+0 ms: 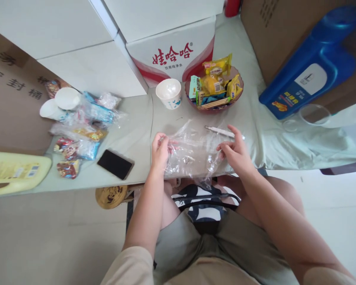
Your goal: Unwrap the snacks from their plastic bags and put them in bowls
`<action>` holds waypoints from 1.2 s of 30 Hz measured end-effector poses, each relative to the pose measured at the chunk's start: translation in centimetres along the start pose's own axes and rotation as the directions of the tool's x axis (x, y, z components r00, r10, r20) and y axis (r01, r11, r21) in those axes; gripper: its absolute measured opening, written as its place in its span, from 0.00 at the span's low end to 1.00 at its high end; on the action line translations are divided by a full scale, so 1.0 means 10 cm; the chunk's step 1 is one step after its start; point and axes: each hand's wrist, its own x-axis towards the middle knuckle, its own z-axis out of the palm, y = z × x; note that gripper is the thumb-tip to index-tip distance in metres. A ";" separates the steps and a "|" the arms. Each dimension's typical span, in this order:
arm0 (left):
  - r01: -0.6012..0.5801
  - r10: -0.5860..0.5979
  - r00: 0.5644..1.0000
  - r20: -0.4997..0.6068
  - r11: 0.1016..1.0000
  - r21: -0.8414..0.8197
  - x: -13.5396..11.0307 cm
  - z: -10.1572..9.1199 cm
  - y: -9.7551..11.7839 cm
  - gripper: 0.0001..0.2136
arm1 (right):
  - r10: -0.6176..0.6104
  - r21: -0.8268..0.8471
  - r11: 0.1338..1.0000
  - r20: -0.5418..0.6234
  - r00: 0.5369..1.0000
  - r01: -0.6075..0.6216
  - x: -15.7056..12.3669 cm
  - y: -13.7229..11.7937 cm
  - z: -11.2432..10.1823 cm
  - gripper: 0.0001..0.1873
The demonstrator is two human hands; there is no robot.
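Observation:
A clear plastic bag (pixel 191 152) lies crumpled at the table's near edge, right in front of me. My left hand (pixel 160 152) pinches its left side with the fingers curled in. On the bag's right side, my right hand (pixel 235 152) grips the film between thumb and fingers. A white pen-like stick (pixel 219 131) lies on the table just beyond my right hand. Something small and reddish shows through the film near my left fingers; I cannot make out what it is.
A red bowl (pixel 213 107) full of wrapped snacks stands behind the bag, with a white paper cup (pixel 169 93) beside it. A black phone (pixel 115 164), several snack packets (pixel 77 138) and stacked cups (pixel 59 105) lie to the left. A blue jug (pixel 314 67) lies at the right.

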 end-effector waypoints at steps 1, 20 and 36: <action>-0.008 0.008 0.998 -0.055 1.000 -0.002 0.02 -0.04 0.00 0.13 | -0.022 0.000 1.000 -0.035 0.999 0.022 0.01 0.00 -0.01 0.40; -0.376 0.375 0.926 0.047 0.900 0.222 0.05 -0.26 -0.07 0.17 | 0.035 -0.019 0.999 -0.072 0.997 -0.037 0.09 -0.03 -0.14 0.14; -0.553 0.449 0.829 0.334 0.750 0.364 -0.04 -0.34 0.12 0.08 | -0.617 -0.694 0.508 0.122 0.778 0.511 0.08 -0.07 -0.16 0.17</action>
